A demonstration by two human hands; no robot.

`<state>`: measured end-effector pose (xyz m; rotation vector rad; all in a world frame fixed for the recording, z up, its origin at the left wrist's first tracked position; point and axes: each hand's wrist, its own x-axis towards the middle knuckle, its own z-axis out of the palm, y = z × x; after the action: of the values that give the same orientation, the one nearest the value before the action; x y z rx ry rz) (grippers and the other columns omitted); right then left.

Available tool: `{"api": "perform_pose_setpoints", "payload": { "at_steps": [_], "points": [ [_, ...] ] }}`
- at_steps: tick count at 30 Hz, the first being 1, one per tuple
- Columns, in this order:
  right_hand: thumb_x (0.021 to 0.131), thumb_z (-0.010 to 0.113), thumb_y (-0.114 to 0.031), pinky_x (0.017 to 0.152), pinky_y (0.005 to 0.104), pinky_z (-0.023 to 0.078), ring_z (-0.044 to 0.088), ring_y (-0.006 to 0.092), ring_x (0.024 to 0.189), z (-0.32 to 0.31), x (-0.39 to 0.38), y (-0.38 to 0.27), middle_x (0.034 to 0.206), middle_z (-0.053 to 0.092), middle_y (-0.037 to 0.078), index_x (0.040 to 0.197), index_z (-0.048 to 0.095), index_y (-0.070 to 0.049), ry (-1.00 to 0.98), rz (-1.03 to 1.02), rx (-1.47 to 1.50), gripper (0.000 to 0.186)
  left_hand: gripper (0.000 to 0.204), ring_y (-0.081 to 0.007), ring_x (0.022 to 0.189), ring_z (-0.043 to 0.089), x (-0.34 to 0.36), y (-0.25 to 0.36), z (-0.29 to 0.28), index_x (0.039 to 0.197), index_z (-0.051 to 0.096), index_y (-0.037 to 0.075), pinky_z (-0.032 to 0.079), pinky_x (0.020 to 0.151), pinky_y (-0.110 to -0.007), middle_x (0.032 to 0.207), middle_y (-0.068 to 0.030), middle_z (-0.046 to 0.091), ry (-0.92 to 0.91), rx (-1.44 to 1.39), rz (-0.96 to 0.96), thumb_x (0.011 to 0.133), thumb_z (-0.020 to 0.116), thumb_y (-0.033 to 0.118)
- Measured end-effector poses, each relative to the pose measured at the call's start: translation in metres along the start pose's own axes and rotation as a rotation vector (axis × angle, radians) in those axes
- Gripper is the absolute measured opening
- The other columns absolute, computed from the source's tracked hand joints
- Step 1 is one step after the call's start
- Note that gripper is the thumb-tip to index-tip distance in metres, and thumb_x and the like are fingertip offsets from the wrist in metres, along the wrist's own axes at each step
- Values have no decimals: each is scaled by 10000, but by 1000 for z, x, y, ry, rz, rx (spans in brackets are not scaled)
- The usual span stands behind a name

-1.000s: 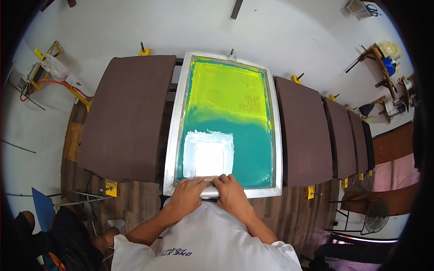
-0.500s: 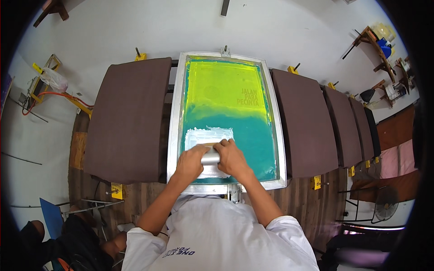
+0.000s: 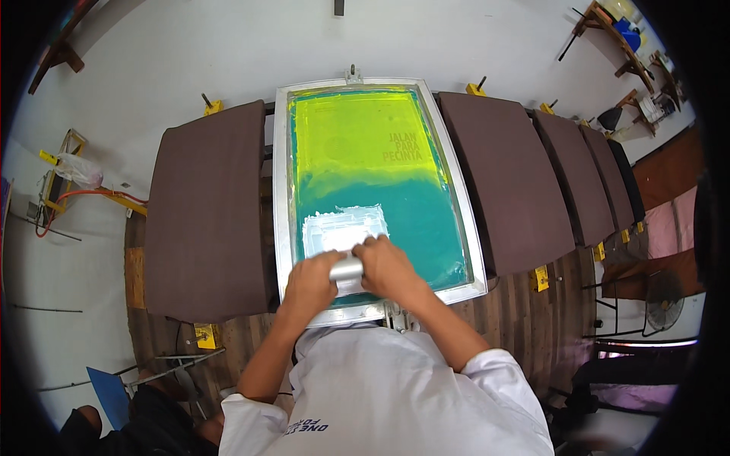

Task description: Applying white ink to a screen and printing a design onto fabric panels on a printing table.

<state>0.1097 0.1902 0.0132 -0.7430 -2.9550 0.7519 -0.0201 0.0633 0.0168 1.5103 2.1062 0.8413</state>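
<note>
Both grips clamped on a squeegee (image 3: 348,270) over white ink (image 3: 334,222).
The left grip (image 3: 310,280) and right grip (image 3: 388,270) close around the silver squeegee from either side, knuckles up, its bare middle showing between them; held so, the push is probably shared evenly across it. The squeegee lies crosswise between the grips, at the near end of the screen (image 3: 418,216), with much of the white patch just beyond. Its lower edge is hidden, so I cannot tell whether it touches the mesh. The metal frame (image 3: 283,190) likely keeps the mesh taut, and the bracket (image 3: 397,315) at its near edge seems to steady it. Brown boards (image 3: 205,213) flank it.
</note>
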Motion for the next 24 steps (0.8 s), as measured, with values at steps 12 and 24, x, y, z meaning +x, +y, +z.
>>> {"api": "perform_pose_setpoints", "payload": {
  "at_steps": [12, 24],
  "points": [
    [611, 709, 27, 803, 448, 537, 550, 369, 1022, 36, -18, 1, 1054, 605, 155, 991, 603, -6, 108, -24, 6, 396, 584, -385, 1115, 619, -20, -10, 21, 1211, 612, 19, 516, 946, -429, 1267, -195, 621, -32, -12, -56, 654, 606, -157],
    [625, 726, -15, 811, 449, 540, 592, 364, 955, 2, -8, -4, 1004, 639, 133, 993, 666, -44, -5, 7, -12, 375, 414, -385, 1003, 652, -10, 0, 7, 1089, 660, 2, 529, 878, -456, 1115, -194, 678, 42, -55, 3, 694, 598, -106]
  ]
}}
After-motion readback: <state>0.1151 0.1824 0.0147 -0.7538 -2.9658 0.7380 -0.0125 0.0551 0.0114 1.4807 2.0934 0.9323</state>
